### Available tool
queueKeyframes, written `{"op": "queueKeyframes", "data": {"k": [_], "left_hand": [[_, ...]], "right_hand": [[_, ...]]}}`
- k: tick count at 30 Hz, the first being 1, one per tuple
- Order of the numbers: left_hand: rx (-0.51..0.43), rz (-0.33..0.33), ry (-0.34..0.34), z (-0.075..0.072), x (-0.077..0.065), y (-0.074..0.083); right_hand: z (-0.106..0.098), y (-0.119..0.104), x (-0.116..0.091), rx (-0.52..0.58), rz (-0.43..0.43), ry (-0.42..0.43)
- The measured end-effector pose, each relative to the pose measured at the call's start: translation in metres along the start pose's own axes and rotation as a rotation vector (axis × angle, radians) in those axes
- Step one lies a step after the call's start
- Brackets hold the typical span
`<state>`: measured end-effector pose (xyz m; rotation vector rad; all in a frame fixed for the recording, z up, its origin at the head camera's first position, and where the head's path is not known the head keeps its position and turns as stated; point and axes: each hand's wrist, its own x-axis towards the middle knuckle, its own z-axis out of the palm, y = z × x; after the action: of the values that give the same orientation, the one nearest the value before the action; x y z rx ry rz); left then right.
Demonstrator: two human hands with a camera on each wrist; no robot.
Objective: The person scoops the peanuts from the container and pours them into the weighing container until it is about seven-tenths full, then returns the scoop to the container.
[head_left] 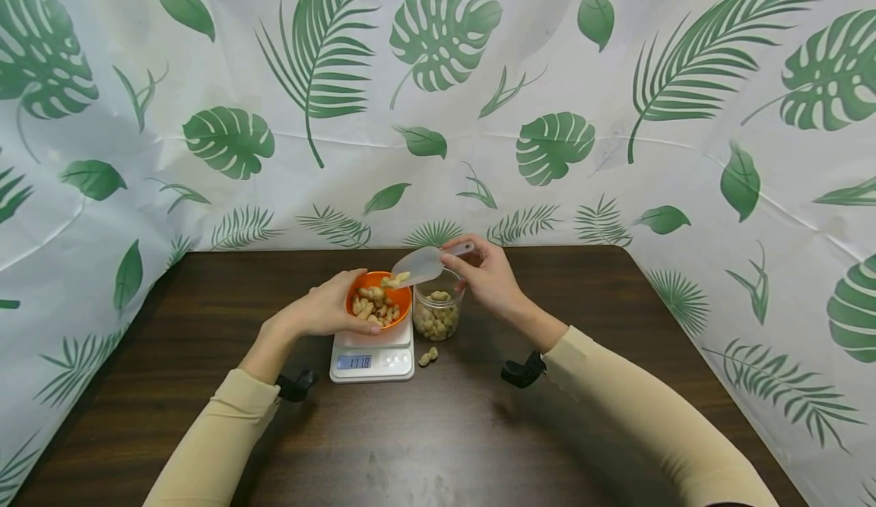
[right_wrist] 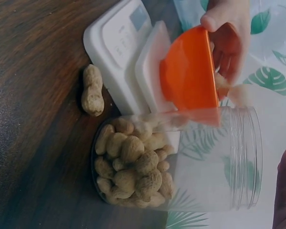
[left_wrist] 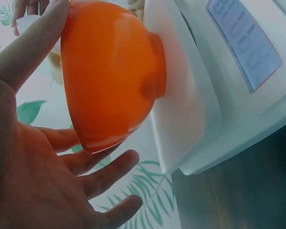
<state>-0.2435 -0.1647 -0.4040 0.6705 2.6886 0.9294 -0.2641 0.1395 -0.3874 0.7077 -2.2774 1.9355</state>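
My left hand holds the rim of an orange bowl with thumb and fingers on either side. The bowl stands on a white digital scale and contains several unshelled peanuts. A translucent scoop is pinched by its handle in my right hand. Its tip tilts down over the bowl's right rim, with peanuts at the lip. Below the right hand a clear jar stands uncapped beside the scale, partly filled with peanuts.
A loose peanut lies on the dark wooden table in front of the jar, near the scale's right edge. The scale's display is lit. A leaf-patterned cloth hangs behind the table.
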Motion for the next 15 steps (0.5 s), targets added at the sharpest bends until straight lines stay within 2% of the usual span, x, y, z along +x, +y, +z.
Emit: {"op": "queueKeyframes", "data": {"k": [15], "left_hand": [[0.004, 0.012, 0.005, -0.0001, 0.0019, -0.0031]], "right_hand": [[-0.0053, -0.0056, 0.0006, -0.034, -0.038, -0.018]]}}
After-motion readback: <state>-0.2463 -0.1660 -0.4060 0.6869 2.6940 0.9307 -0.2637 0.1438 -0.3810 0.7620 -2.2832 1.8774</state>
